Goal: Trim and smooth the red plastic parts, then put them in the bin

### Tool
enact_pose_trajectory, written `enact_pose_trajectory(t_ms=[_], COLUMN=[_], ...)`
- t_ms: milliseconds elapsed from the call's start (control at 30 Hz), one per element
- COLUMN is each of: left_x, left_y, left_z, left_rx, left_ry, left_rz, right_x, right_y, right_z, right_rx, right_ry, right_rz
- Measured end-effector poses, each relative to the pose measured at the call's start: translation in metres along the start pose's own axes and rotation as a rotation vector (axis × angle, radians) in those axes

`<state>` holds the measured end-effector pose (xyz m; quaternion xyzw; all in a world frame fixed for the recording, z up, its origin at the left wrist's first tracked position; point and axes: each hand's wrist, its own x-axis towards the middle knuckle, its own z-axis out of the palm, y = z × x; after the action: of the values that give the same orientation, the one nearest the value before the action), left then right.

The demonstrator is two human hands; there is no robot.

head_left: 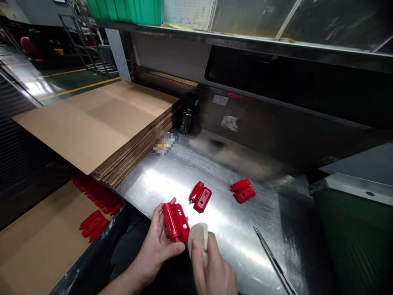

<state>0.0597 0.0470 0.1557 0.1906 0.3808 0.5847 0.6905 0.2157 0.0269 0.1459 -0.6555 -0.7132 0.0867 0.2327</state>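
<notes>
1 red piece in hand, 2 more within reach

Nearest, the right hand [215,266] grips 1 beige pad [199,238], thumb on its near face, probably to leave the curved edge free. The left hand [156,248] is curled around 1 red piece [175,223] above the near side of the steel table [172,174]; it seems held this way to keep the slotted face steady and in sight. The pad overlaps that piece's lower right corner; whether they touch, I cannot tell.

To the right lies 1 slim metal tool [273,259], seemingly tweezers, tip pointing away, perhaps left there for easy reach. Just beyond the hands rest 2 table pieces [202,200], red too and set apart, presumably so they do not knock together. Down on the left, a cardboard sheet [39,237] carries a small red cluster [93,226] and, behind it, a packed row [92,192], too crowded to count.

Farther back come 1 cardboard stack [101,116], its layers uncountable here, 1 black container [186,114] beside its corner, 1 clear bag [230,123] with white contents, and, higher up, 1 green crate [125,11].
</notes>
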Motion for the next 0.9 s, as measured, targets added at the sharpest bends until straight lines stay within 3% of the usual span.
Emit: enact_pose_trajectory(t_ms=[900], left_x=[-0.0009], left_y=[-0.004], left_z=[0.0021], left_rx=[-0.006], left_ry=[0.046], left_rz=[-0.027], right_x=[-0.001], right_y=[-0.0004], right_z=[0.0065], right_rx=[-0.022], right_ry=[0.032], right_rz=[0.012])
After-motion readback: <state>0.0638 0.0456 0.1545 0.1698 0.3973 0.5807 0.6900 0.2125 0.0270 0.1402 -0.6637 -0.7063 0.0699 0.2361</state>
